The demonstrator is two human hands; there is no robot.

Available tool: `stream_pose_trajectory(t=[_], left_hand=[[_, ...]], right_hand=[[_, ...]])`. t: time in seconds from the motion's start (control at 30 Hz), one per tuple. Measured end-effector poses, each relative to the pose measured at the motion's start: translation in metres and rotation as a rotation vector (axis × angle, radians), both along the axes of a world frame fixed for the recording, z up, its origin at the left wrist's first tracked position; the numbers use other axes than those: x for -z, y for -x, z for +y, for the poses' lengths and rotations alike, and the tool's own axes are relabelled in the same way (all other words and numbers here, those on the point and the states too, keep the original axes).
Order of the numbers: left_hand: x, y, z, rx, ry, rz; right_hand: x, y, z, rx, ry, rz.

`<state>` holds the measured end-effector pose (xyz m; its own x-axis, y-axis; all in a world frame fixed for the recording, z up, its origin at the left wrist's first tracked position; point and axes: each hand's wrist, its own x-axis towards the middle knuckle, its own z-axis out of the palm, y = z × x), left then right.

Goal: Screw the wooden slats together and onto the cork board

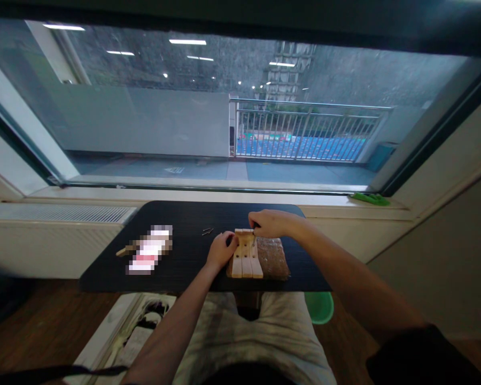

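**Steadying a wooden piece on the table by the window**

Sitting at the black table (104,275), the person keeps both hands on the wooden piece (246,259), which lies near the middle. The left hand (220,250) is curled on its left side and holds it. The right hand (270,223) is pinched narrow at its far end; I cannot tell if something small is inside.

A brown block (273,258) touches the piece on the right. If a push is uneven, I think the piece may slide against it. The small metal pins (207,231) could roll away if the table is knocked.

A green bucket (319,308) stands under the near right edge, its contents hidden.
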<state>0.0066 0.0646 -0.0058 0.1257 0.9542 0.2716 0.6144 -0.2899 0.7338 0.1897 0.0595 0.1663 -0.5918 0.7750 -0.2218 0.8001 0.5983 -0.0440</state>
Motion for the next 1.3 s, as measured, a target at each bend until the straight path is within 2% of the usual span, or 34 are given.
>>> stream_pose_trajectory(t=[0.37, 1.3], left_hand=[[0.001, 0.000, 0.000, 0.008, 0.003, 0.004], [-0.002, 0.001, -0.001, 0.000, 0.006, 0.006]], right_hand=[[-0.006, 0.007, -0.006, 0.052, -0.020, -0.035], [-0.005, 0.013, -0.012, 0.138, -0.095, -0.074]])
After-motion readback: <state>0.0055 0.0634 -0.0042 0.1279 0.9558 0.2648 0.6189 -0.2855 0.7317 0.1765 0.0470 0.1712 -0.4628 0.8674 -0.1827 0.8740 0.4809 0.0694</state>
